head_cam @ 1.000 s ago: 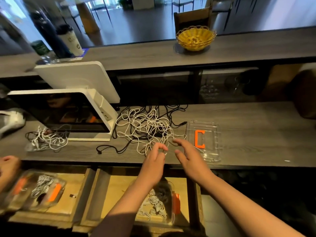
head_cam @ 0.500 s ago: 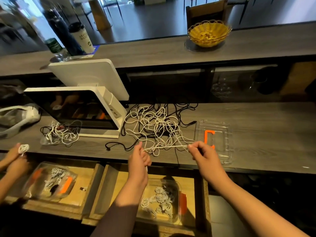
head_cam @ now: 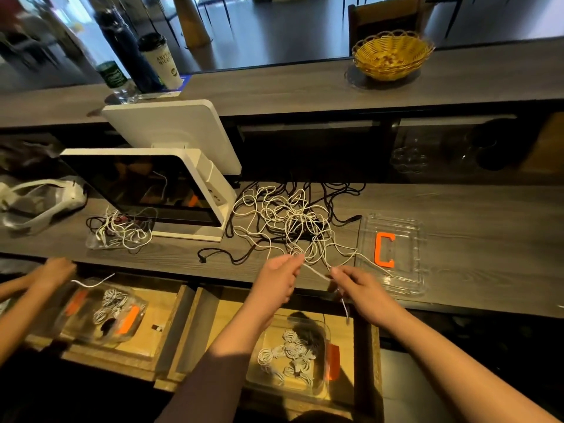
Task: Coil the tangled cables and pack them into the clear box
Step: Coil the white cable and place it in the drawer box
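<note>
Head view, entries largest to smallest.

Grey wood-grain counter (head_cam: 457,270): runs 9 to 3 o'clock and bears the work.

White point-of-sale terminal with dark screen (head_cam: 146,190): at 10 o'clock.

Tangled heap of thin white and black cables (head_cam: 290,221): at centre, loops crossing many times. Risk: a hard pull on one strand may cinch a knot, or drag the heap off the near counter edge.

Clear plastic lid with orange C-shaped latch (head_cam: 393,254): at 3 o'clock of the heap, with a white strand lying across it. Risk: that strand may snag the latch or slide the lid.

Clear plastic box with orange clasp (head_cam: 293,355): at 6 o'clock in the open wooden drawer (head_cam: 213,315), already holding small white coils. Risk: a loosely wound coil may spring open inside.

Right hand (head_cam: 363,288): fingers curled, pinching a white cable whose free end dangles below the counter edge.

Left hand (head_cam: 279,276): pinches the same strand nearer the heap; the short run between the hands looks nearly taut.

Change: half a second ago the hands were further apart with a long, level span of cable between them; now they are closer, and the right hand has drawn in toward the left.
</note>
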`<state>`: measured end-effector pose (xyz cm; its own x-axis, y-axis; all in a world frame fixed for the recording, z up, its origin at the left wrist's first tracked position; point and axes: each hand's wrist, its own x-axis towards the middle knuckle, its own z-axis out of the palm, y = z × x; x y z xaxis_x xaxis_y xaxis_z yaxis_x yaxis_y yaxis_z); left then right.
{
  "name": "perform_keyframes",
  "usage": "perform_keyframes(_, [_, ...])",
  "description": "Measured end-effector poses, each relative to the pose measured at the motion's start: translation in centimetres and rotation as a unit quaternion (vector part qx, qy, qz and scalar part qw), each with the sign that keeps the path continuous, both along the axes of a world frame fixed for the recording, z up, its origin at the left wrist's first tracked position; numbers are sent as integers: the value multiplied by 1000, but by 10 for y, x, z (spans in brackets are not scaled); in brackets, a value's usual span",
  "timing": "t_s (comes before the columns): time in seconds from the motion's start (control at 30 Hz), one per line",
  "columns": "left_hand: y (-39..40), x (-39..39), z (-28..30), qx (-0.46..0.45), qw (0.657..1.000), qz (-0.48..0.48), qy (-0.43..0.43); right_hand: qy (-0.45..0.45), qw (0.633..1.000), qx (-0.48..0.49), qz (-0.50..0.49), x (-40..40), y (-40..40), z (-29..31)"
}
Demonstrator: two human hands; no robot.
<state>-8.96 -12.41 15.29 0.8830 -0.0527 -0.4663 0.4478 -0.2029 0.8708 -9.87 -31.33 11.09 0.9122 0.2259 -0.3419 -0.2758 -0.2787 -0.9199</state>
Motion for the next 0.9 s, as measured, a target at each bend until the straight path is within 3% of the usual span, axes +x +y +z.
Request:
perform_keyframes(0.07, [-5,-2,-1,46,998,-47,7,-4,997,77,18,-3,13,8])
perform_keyframes(0.13, [-7,-5,-2,42,999,-29,4,-46,995,86,30,-6,22,14])
perform_keyframes(0.27, [-3,-12,-3,-97,991,96,-9,-72,994,73,31,-11,28,15])
perform_keyframes(0.4, [-7,-12,1,-135,976,161,-57,-49,995,80,24,-18,30,13])
perform_keyframes(0.67, [-6,-12,0,-371,905,209,13,-46,996,74,17,-34,43,18])
perform_keyframes(0.9, [-6,-22,2,-362,908,206,56,-36,996,82,-7,-49,48,17])
